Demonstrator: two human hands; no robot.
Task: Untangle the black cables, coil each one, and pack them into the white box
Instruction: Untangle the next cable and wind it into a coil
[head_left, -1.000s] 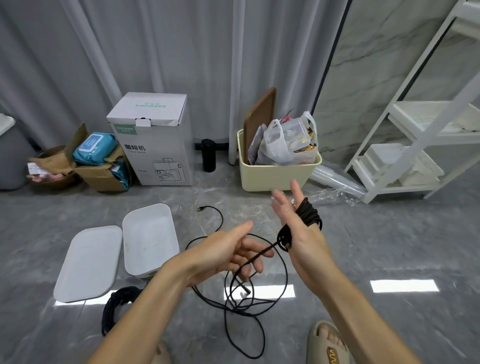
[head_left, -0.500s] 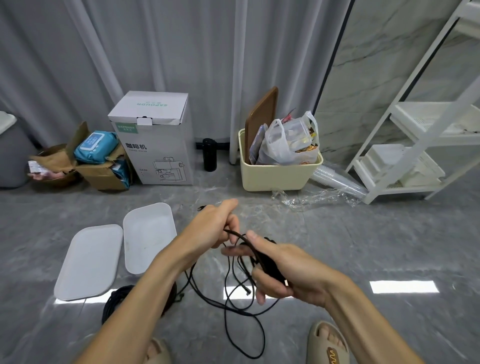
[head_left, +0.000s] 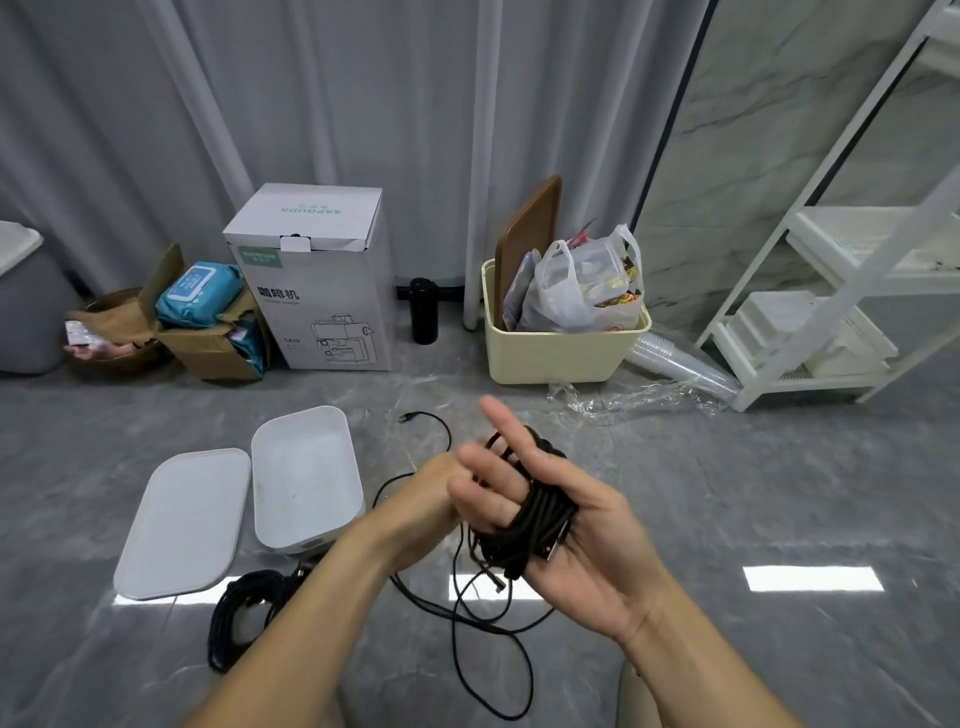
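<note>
Right hand (head_left: 561, 525) palm up, fingers mostly straight and spread, a thick coil of black cable (head_left: 530, 525) wound round the fingers and lying across the palm; index finger points up past the wraps. Left hand (head_left: 431, 499) sits just left of the coil, partly hidden behind the right fingers, so how far its fingers curl, or whether it pinches the cable, cannot be told. Loose black cable tail (head_left: 467, 639) drops from the coil and loops on the grey marble-look floor (head_left: 727, 493), one plug end (head_left: 404, 417) lying beyond the hands. Open white rectangular plastic box (head_left: 304, 478) stands on the floor left of the coil, its flat white lid (head_left: 184, 522) beside it, further left. Second bundled black cable (head_left: 244, 613) lies on the floor near the box's front corner, partly under the left forearm.
</note>
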